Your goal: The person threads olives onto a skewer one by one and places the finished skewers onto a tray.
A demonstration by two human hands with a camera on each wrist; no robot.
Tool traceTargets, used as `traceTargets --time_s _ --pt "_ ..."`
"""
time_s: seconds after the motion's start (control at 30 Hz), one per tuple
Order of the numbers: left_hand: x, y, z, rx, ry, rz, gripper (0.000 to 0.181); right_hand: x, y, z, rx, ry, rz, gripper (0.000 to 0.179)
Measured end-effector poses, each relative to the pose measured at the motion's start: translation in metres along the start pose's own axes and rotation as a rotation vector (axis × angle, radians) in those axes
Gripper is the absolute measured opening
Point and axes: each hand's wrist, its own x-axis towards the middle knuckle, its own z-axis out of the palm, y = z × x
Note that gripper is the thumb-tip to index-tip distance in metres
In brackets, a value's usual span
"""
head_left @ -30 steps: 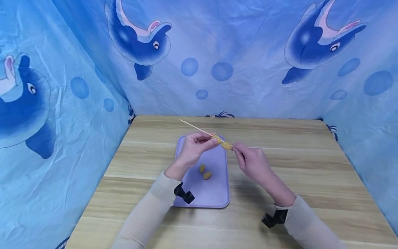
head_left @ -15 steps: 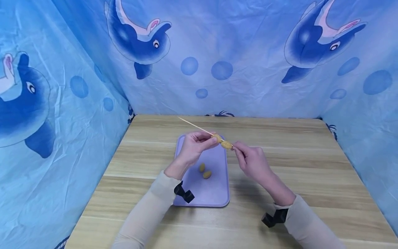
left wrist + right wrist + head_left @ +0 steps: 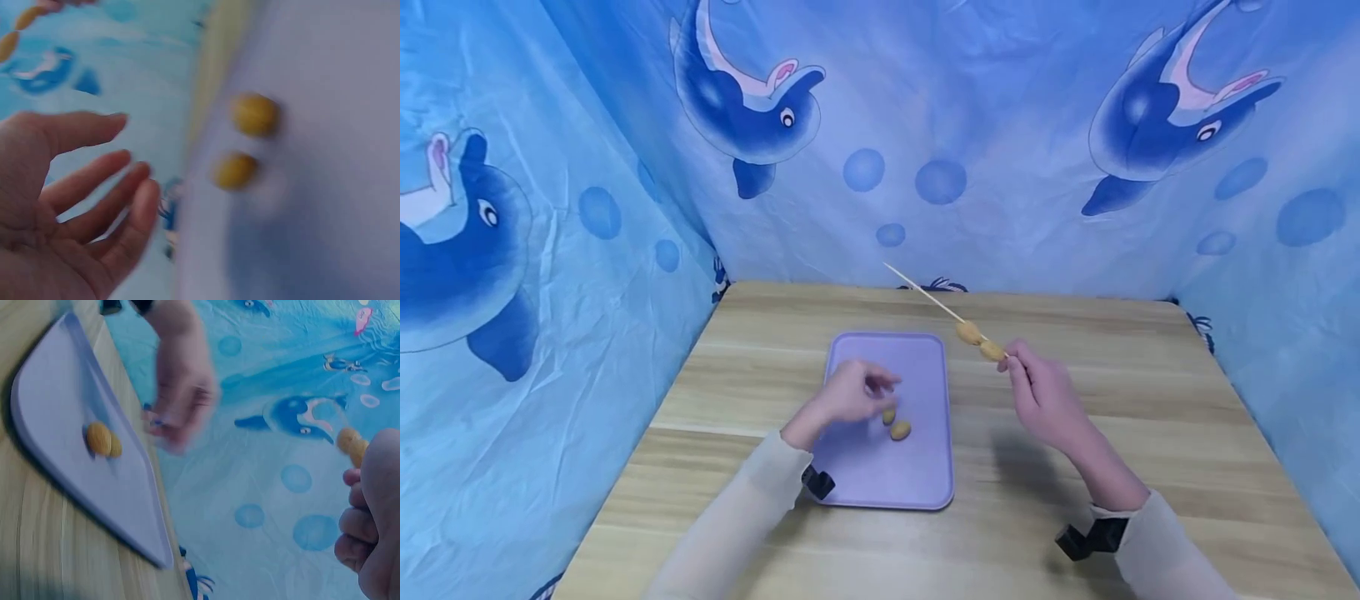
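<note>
My right hand (image 3: 1048, 396) grips the lower end of a thin wooden skewer (image 3: 925, 293), held in the air right of the tray. Two yellow-brown oval pieces (image 3: 969, 332) are threaded on it just above the fingers; its bare tip points up and left. Over the lilac tray (image 3: 887, 487), my left hand (image 3: 859, 392) holds nothing, its thumb and fingers apart in the left wrist view. Two loose oval pieces (image 3: 900, 430) lie on the tray close to its fingertips. These pieces (image 3: 256, 115) are blurred in the left wrist view, so their exact kind is unclear.
A wood-grain table (image 3: 1120, 375) carries the tray left of its middle. Blue sheets with a dolphin print (image 3: 970, 108) hang behind it and at both sides. Black wrist mounts (image 3: 1090, 537) sit at the sleeve cuffs.
My left hand has let go of the threaded pieces and moved down and left over the tray. My right hand has shifted right with the skewer, and the view has tipped slightly.
</note>
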Motion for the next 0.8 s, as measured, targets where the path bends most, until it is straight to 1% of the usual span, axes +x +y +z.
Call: traceTargets --time_s 0.03,0.07,0.13,0.23,0.33,0.4,0.43,0.47,0.5,0.57,0.6,0.67,0.7,0.77,0.8 --pt "-0.004 -0.006 0.004 0.051 -0.033 -0.001 0.033 -0.003 0.002 -0.002 0.004 -0.009 0.017 0.024" --pt "-0.007 -0.011 0.008 0.078 -0.061 -0.007 0.034 -0.005 0.003 -0.003 0.004 -0.015 0.035 0.025" --pt "-0.011 -0.017 0.013 0.111 -0.084 -0.015 0.033 -0.009 0.007 -0.005 0.007 -0.011 0.065 0.026" --pt "-0.01 -0.02 0.017 0.162 -0.075 -0.042 0.029 -0.015 0.013 -0.006 0.011 0.018 0.087 0.025" --pt "-0.004 -0.019 0.018 0.228 -0.055 -0.052 0.022 -0.019 0.018 -0.006 0.02 0.059 0.079 0.023" --pt "0.0 -0.017 0.015 0.218 -0.033 -0.064 0.022 -0.02 0.02 -0.007 0.027 0.069 0.071 0.021" --pt "0.001 -0.015 0.013 0.183 -0.014 -0.069 0.023 -0.021 0.02 -0.007 0.03 0.062 0.069 0.021" --pt "0.002 -0.013 0.009 0.126 0.013 -0.07 0.024 -0.021 0.02 -0.008 0.03 0.047 0.066 0.021" --pt "0.003 -0.01 0.005 0.044 0.05 -0.08 0.026 -0.022 0.02 -0.01 0.023 0.024 0.068 0.021" --pt "0.006 -0.001 -0.005 -0.173 0.141 -0.077 0.03 -0.023 0.019 -0.013 0.002 -0.03 0.087 0.022" --pt "0.007 0.004 -0.011 -0.285 0.186 -0.062 0.032 -0.024 0.018 -0.015 -0.006 -0.056 0.101 0.022" --pt "0.008 0.015 -0.022 -0.502 0.269 -0.013 0.034 -0.025 0.017 -0.019 -0.014 -0.094 0.129 0.024" --pt "0.009 0.021 -0.027 -0.589 0.302 0.015 0.036 -0.025 0.016 -0.02 -0.009 -0.1 0.143 0.025" --pt "0.01 0.031 -0.036 -0.718 0.347 0.085 0.037 -0.027 0.016 -0.023 0.022 -0.092 0.158 0.026" --pt "0.01 0.035 -0.04 -0.768 0.365 0.116 0.037 -0.027 0.016 -0.024 0.041 -0.084 0.155 0.027"
